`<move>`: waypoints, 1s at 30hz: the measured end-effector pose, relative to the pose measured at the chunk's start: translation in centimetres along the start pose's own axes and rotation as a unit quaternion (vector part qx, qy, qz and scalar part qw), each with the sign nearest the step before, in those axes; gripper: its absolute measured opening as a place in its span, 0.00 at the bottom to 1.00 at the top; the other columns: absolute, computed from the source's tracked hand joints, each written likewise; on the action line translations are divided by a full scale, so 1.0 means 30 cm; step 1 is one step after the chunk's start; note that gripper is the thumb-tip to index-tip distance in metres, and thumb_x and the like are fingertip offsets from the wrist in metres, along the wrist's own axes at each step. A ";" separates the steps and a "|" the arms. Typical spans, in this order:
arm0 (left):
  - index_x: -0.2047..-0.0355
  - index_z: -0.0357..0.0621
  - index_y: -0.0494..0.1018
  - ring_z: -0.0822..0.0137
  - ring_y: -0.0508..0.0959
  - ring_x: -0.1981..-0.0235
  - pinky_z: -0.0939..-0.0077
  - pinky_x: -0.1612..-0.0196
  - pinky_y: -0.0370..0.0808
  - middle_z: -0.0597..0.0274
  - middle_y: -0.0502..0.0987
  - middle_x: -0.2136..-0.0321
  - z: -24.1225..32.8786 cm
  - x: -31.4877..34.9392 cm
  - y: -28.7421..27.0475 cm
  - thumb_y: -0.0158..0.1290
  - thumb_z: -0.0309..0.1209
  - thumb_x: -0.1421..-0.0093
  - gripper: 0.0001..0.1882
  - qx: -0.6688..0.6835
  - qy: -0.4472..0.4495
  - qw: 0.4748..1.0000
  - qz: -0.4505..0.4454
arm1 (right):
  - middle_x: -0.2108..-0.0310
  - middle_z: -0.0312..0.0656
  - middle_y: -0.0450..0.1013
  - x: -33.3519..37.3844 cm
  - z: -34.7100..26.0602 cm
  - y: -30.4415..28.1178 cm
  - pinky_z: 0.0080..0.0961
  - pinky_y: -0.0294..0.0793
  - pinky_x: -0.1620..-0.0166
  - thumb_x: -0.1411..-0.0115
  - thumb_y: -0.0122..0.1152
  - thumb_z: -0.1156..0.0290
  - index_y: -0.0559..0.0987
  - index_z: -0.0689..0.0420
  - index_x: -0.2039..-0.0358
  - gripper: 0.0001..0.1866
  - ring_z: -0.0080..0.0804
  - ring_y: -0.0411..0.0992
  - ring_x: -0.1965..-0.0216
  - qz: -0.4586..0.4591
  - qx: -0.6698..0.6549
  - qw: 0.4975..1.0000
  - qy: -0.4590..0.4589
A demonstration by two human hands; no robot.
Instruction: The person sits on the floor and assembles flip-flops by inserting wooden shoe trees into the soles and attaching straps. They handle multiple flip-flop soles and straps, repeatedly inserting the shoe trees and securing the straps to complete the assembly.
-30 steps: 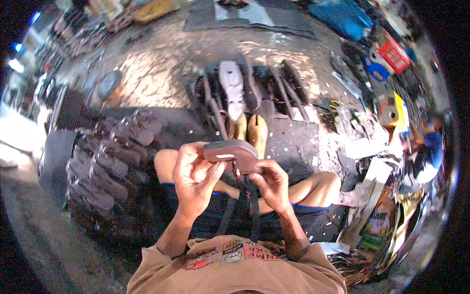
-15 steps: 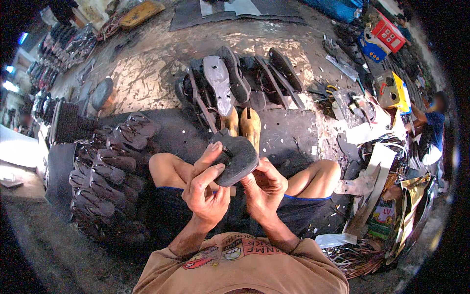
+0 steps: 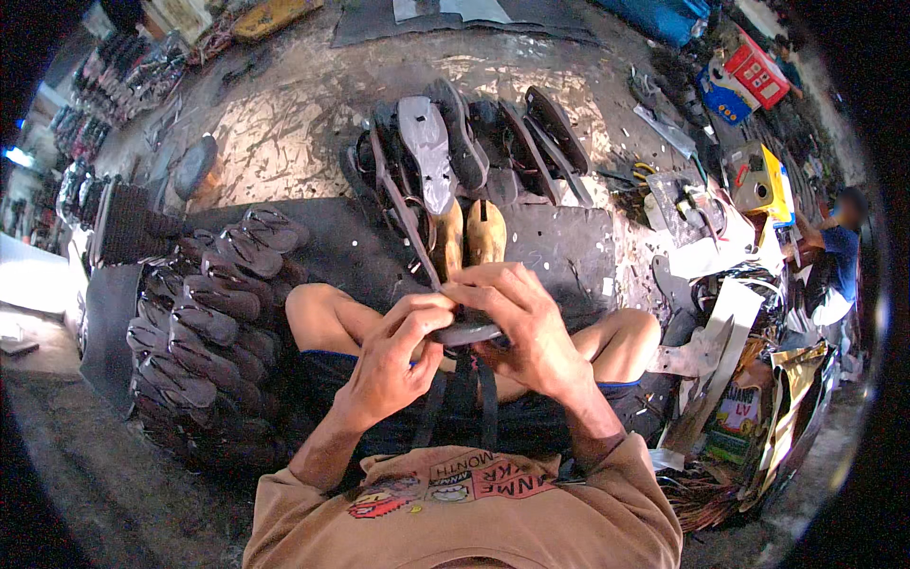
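A dark sandal sole [image 3: 466,335] is held between both hands above my lap, largely covered by fingers. My left hand [image 3: 396,353] grips its left side, fingers bent and thumb underneath. The fingers of my right hand [image 3: 523,327] curl over the top and right side. Two dark straps [image 3: 488,408] hang below the sole; how they join it is hidden. Just beyond my hands stand two yellowish foot-shaped lasts [image 3: 486,232]. Behind them lie several dark sandals [image 3: 460,133] and a grey sole [image 3: 424,142] with small slots.
Rows of dark sandals [image 3: 223,299] are piled at my left on a black mat [image 3: 559,248]. On the right are a yellow-and-blue box [image 3: 777,185], a red box [image 3: 755,74], strips and scraps. Another person [image 3: 832,251] sits at the far right.
The sole has tipped from showing its broad face to nearly edge-on. My right hand has risen from below its edge to over its top. Two straps now show hanging beneath.
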State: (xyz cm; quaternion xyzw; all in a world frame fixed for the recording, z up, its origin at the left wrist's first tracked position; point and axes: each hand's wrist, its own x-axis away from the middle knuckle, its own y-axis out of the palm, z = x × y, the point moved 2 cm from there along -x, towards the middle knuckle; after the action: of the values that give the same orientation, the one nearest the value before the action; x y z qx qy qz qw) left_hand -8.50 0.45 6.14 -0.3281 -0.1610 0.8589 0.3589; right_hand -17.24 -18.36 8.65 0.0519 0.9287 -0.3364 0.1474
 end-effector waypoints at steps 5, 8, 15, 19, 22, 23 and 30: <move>0.50 0.39 0.73 0.50 0.85 0.52 0.58 0.47 0.82 0.50 0.83 0.53 -0.065 0.080 -0.014 0.60 0.14 0.48 0.24 0.027 -0.072 0.997 0.032 | 0.40 0.44 0.78 0.091 0.248 0.196 0.41 0.76 0.39 0.51 0.80 0.81 0.81 0.60 0.47 0.29 0.41 0.80 0.45 0.056 -0.247 0.967 -0.033; 0.48 0.37 0.73 0.54 0.84 0.46 0.58 0.43 0.81 0.49 0.82 0.46 -0.235 0.111 -0.110 0.57 0.21 0.49 0.25 0.147 -0.266 0.938 0.169 | 0.44 0.42 0.78 0.007 0.361 0.284 0.36 0.76 0.39 0.35 0.68 0.82 0.74 0.66 0.38 0.25 0.36 0.78 0.46 0.166 -0.434 0.857 0.224; 0.29 0.43 0.62 0.44 0.65 0.27 0.26 0.29 0.64 0.47 0.68 0.30 -0.411 -0.042 -0.129 0.52 0.37 0.34 0.34 0.673 -0.256 0.656 0.227 | 0.37 0.75 0.66 -0.126 0.654 0.692 0.55 0.69 0.34 0.39 0.62 0.70 0.53 0.72 0.27 0.45 0.75 0.67 0.37 0.127 0.151 0.916 0.351; 0.28 0.64 0.63 0.50 0.74 0.34 0.32 0.34 0.72 0.54 0.74 0.35 -0.453 -0.059 -0.199 0.52 0.39 0.25 0.27 0.614 -0.256 0.689 0.288 | 0.42 0.57 0.75 0.017 0.589 0.539 0.44 0.77 0.40 0.44 0.71 0.66 0.65 0.63 0.29 0.43 0.57 0.75 0.42 0.131 -0.238 0.875 0.400; 0.28 0.69 0.61 0.47 0.74 0.36 0.28 0.37 0.74 0.49 0.71 0.36 -0.508 -0.002 -0.262 0.56 0.34 0.27 0.30 0.584 -0.247 0.688 0.354 | 0.35 0.51 0.72 0.172 0.356 0.376 0.42 0.74 0.34 0.40 0.63 0.74 0.65 0.61 0.27 0.39 0.48 0.75 0.39 0.149 -0.685 0.584 0.410; 0.28 0.68 0.61 0.46 0.74 0.37 0.28 0.38 0.75 0.48 0.70 0.36 -0.533 0.008 -0.271 0.55 0.34 0.27 0.30 0.579 -0.254 0.687 0.358 | 0.34 0.53 0.71 0.190 0.274 0.319 0.43 0.72 0.33 0.42 0.63 0.76 0.66 0.61 0.27 0.40 0.49 0.74 0.37 0.138 -0.578 0.720 0.359; 0.30 0.63 0.63 0.46 0.77 0.40 0.31 0.45 0.81 0.48 0.73 0.40 -0.544 -0.038 -0.275 0.56 0.30 0.28 0.28 0.555 -0.287 0.702 0.341 | 0.29 0.59 0.66 0.131 -0.049 0.073 0.49 0.70 0.31 0.55 0.70 0.73 0.75 0.54 0.31 0.44 0.61 0.70 0.33 -0.056 -0.009 0.994 0.088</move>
State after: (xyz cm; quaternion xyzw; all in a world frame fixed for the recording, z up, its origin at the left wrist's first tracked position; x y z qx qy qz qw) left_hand 7.39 5.99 -1.08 0.1603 0.3728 0.9090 0.0953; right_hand -20.91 -15.75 7.16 0.0275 0.9426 -0.3296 0.0463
